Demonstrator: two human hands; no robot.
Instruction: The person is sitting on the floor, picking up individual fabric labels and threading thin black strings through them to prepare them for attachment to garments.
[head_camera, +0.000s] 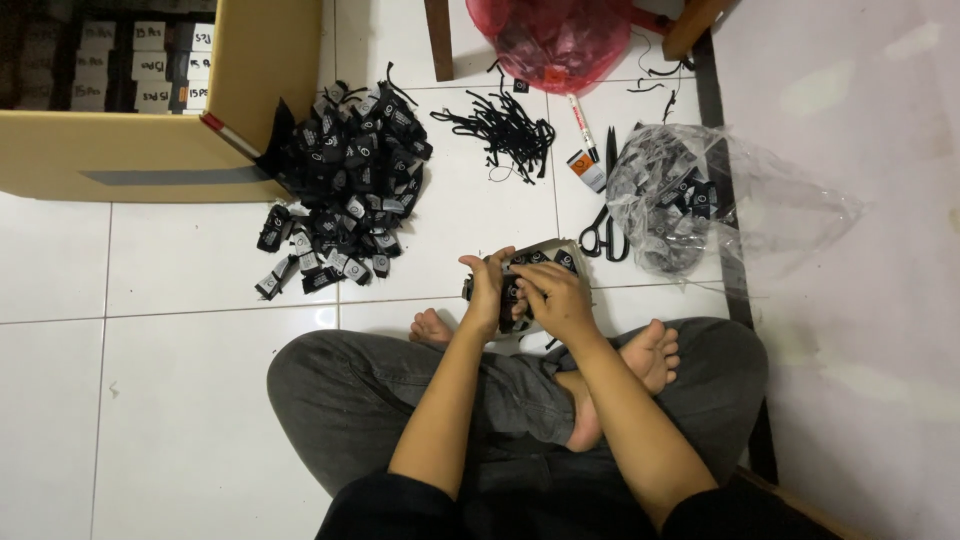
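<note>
1. The white tiled floor (180, 400) fills the scene, and a person sits cross-legged on it at the near edge, in grey trousers (350, 395) with bare feet.
2. A big cardboard box (130, 150) stands at the far left, open on top, with rows of small dark labelled packs inside.
3. A clear plastic bag (740, 200) lies at the right, holding more black tags in its left part.
4. A red plastic bag (555, 40) sits at the far edge, between two wooden furniture legs.
5. A heap of black tags (345, 180) spreads over the floor just right of the box, touching its corner.
6. A smaller bunch of black strings (505, 130) lies far of the hands, right of the heap.
7. Black scissors (605, 225) lie just left of the clear bag, blades pointing far.
8. A white marker pen (580, 120) and a small orange and white card (587, 170) lie between the strings and the clear bag.
9. The bundle of black tags (525, 275) is held above the floor just in front of the crossed legs, between both hands.
10. The left hand (487, 290) wraps the bundle's left side, fingers closed around it.
11. The right hand (555, 300) lies over the bundle's right side, fingers curled onto the tags.
</note>
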